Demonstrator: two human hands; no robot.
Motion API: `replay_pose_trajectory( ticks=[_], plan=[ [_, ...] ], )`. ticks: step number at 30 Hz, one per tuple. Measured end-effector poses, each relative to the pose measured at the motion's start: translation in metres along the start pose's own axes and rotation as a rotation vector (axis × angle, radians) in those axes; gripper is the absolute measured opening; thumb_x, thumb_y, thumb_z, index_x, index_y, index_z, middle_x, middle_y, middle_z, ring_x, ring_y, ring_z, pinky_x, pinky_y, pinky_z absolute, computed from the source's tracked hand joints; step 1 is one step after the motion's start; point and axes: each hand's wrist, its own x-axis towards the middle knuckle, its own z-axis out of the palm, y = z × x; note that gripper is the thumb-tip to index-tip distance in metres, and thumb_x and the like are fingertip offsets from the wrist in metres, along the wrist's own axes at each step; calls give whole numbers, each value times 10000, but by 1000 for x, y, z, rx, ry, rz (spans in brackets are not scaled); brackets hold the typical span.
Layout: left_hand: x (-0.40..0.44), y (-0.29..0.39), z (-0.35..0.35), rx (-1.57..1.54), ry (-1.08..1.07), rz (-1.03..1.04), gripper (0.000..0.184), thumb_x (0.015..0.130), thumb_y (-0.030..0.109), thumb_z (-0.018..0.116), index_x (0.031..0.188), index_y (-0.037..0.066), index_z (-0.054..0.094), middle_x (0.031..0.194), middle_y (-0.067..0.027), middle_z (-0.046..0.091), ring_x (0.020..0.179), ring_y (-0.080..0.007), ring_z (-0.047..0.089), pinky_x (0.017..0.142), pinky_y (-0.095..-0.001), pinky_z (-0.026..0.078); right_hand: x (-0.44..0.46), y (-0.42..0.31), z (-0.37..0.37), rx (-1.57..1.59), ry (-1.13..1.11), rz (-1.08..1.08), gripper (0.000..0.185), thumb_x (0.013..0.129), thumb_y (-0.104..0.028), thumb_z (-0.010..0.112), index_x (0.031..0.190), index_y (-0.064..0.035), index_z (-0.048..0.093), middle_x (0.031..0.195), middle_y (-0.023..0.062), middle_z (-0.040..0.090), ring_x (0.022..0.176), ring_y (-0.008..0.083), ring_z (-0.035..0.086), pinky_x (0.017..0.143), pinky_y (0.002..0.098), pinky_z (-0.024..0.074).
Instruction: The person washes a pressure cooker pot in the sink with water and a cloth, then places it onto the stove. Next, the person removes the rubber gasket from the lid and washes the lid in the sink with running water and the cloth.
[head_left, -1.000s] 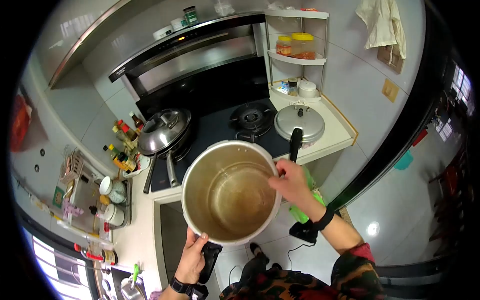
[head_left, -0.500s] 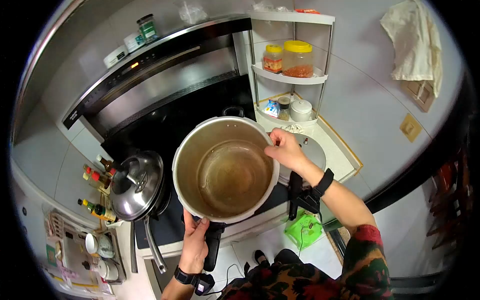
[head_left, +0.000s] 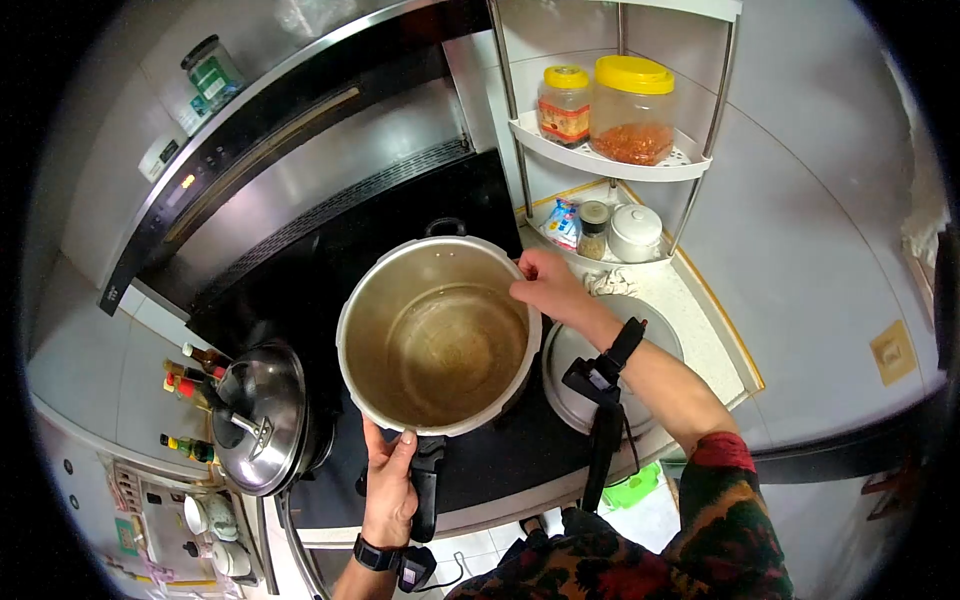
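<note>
A large metal pressure cooker pot (head_left: 455,350) is tilted toward me over the black stove, its inside stained brownish at the bottom. Whether a thin layer of liquid lies in it I cannot tell. At the near rim, beside the black long handle (head_left: 425,490), my left hand (head_left: 390,485) is closed on the pot with the thumb up on the edge. My right hand (head_left: 555,285) has its fingers curled at the right rim; the fingertips are partly hidden. Under my right wrist lies a round grey metal lid (head_left: 640,345) with a black handle (head_left: 603,450).
A lidded wok (head_left: 262,420) stands on the stove's left, with bottles (head_left: 200,375) behind it. The corner shelf (head_left: 610,160) carries jars and a white lidded pot (head_left: 635,232). The range hood (head_left: 290,120) overhangs the back. A green bag (head_left: 632,487) lies on the floor.
My view has shifted and tilted, bringing the shelf nearer. The pot has moved a little left, away from the lid, which shows more fully. Both hands stay at its rim.
</note>
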Motion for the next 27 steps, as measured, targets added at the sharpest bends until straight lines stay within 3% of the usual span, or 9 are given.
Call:
replay_pose_trajectory(
  ticks=[4,11,14,18,20,22,24,26,27],
  plan=[
    [2,5,11,-4,44,-32,660,824,24,522,1364,147,163,1271,-70,401,1124,-168,401,965,-287,296,9,3,-2,-6,-38,54,184,632,-91,604,625,-57,424,584,-23,407,539,67,376,453,233,297],
    [1,-7,28,-102,118,-109,629,834,25,514,1356,156,188,1269,-66,397,1130,-168,392,967,-298,288,35,13,-5,-18,-73,44,197,634,-159,626,658,-30,479,586,34,481,542,131,460,474,282,358],
    [-6,-16,35,-134,147,-92,636,838,36,517,1355,171,172,1283,-70,377,1145,-183,375,968,-310,282,26,19,-4,-19,-67,76,293,744,-291,607,825,-21,527,726,67,549,665,157,505,593,292,404],
    [-8,-19,18,-96,67,-82,622,851,49,499,1357,178,160,1270,-68,393,1103,-188,428,905,-297,364,-20,14,-1,94,90,10,360,800,-321,567,990,-22,501,840,109,585,766,190,547,688,309,434],
    [-6,-28,-10,98,51,-54,518,874,161,484,1333,191,246,971,-29,554,687,-99,505,549,-203,401,-55,19,-7,59,193,-8,335,798,-301,569,986,-28,517,884,122,591,803,200,561,698,311,440],
    [-13,-32,-21,-95,165,-169,464,878,231,473,1307,185,302,817,-13,559,582,-84,435,493,-198,345,-101,14,-23,-61,198,58,292,780,-257,584,969,-38,540,910,125,590,815,214,568,704,317,447],
    [-33,-50,-49,-117,272,-308,389,839,225,518,1206,147,413,770,-22,558,627,-140,492,503,-239,389,-169,-5,-55,-326,229,191,294,735,-203,607,984,-53,560,958,111,587,829,232,574,721,320,461],
    [-43,-82,-95,-150,182,-384,339,837,245,532,1155,157,453,750,-13,562,592,-150,511,472,-242,410,-219,-14,-70,-341,333,158,297,741,-209,602,989,-52,558,985,109,578,832,237,576,731,320,463],
    [-56,-79,-105,-158,103,-438,320,814,177,541,1110,88,456,827,-46,549,726,-168,514,608,-276,425,-241,-20,-78,-374,374,195,297,744,-208,599,989,-47,554,995,115,574,833,239,576,734,323,463]
  ],
)
